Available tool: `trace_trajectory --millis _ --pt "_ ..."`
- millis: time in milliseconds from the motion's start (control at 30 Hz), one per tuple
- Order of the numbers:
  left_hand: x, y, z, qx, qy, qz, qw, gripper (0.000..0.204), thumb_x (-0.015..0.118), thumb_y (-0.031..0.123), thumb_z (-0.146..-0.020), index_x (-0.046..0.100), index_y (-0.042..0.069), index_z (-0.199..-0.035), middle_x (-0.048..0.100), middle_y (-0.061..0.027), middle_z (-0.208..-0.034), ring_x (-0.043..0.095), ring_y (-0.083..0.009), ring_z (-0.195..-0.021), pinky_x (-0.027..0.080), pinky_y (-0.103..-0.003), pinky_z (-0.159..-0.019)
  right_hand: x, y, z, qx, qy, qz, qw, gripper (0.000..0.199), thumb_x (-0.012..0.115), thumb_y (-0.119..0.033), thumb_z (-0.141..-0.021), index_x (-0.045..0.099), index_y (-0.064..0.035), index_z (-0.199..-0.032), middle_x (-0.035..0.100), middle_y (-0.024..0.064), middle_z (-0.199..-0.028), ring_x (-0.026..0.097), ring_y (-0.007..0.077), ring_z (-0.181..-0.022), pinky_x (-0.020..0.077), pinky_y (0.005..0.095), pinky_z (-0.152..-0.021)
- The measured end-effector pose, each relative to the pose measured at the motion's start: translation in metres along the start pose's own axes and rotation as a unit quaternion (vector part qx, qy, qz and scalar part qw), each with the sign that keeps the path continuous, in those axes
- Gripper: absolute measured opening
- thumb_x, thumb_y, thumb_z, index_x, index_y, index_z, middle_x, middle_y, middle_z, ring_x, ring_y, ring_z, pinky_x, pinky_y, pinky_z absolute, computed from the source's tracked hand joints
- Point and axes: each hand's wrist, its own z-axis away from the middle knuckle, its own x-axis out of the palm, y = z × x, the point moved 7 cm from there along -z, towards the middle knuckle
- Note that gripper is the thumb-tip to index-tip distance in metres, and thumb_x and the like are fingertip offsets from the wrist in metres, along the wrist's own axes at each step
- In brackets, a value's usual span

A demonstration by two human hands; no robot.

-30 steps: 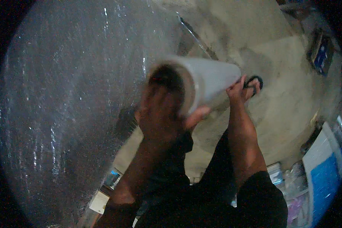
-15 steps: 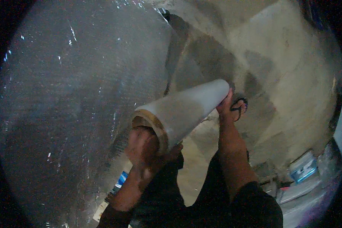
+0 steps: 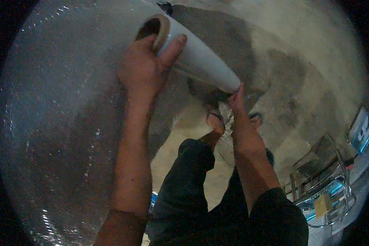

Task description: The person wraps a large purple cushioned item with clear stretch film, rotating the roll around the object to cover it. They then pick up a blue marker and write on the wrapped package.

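Observation:
A thick roll of clear stretch film [image 3: 203, 57] slants from upper left to lower right between my hands. My left hand [image 3: 143, 69] grips its upper left end, fingers hooked into the hollow cardboard core [image 3: 164, 30] and thumb lying along the film outside. At the lower right end, my right hand [image 3: 237, 99] is closed on the rim, with part of its fingers hidden. Close beside the roll on the left stands a large load wrapped in shiny clear film [image 3: 65, 106].
My feet in sandals [image 3: 215, 119] stand on the stained concrete floor [image 3: 315, 90]. At lower right is a metal-framed rack or chair [image 3: 340, 153] with blue-and-white packages [image 3: 360, 133] and a small yellowish box [image 3: 322, 205]. A small black object [image 3: 165, 7] sits at the load's far corner.
My left hand has swung its end of the roll up and away from me, so the roll's slant has reversed. The right hand stays at about the same place.

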Motion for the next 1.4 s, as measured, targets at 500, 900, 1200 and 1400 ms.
trace_trajectory --millis 500,900,1200,1400 --pt "0.024 0.057 0.036 0.134 0.016 -0.086 0.987 0.068 0.061 0.053 -0.094 0.058 0.002 -0.138 0.061 -0.0258 -0.130 0.058 -0.0433 -0.121 0.044 -0.047 -0.103 -0.010 0.030 -0.022 -0.037 -0.028 -0.115 0.992 0.075 0.045 -0.071 -0.097 0.048 -0.0121 -0.144 0.060 0.0065 -0.131 0.060 0.0230 -0.105 0.0529 0.0361 -0.079" --pt "-0.021 -0.012 0.314 0.287 -0.116 -0.134 0.942 0.053 0.088 0.043 -0.070 0.064 0.002 -0.093 0.064 -0.0193 -0.099 0.061 -0.0451 -0.101 0.049 -0.057 -0.089 -0.079 0.254 0.085 0.055 0.069 -0.349 0.933 0.068 0.039 -0.063 -0.103 0.047 -0.0118 -0.146 0.050 0.0096 -0.146 0.050 0.0309 -0.129 0.0415 0.0487 -0.109" --pt "-0.073 -0.044 0.291 0.406 -0.107 -0.102 0.902 0.050 0.087 0.046 -0.068 0.062 0.006 -0.079 0.062 -0.0145 -0.085 0.063 -0.0402 -0.086 0.054 -0.050 -0.070 -0.066 0.291 0.166 -0.038 0.089 -0.379 0.920 0.066 0.039 -0.061 -0.103 0.048 -0.0112 -0.145 0.053 0.0102 -0.143 0.053 0.0307 -0.127 0.0439 0.0475 -0.107" --pt "-0.076 -0.041 0.275 0.433 -0.071 -0.007 0.899 0.046 0.085 0.047 -0.072 0.065 0.007 -0.082 0.063 -0.0114 -0.084 0.064 -0.0361 -0.086 0.056 -0.046 -0.066 -0.047 0.296 0.208 -0.070 0.090 -0.385 0.916 0.065 0.040 -0.060 -0.103 0.049 -0.0109 -0.145 0.055 0.0107 -0.141 0.055 0.0306 -0.125 0.0456 0.0466 -0.105"
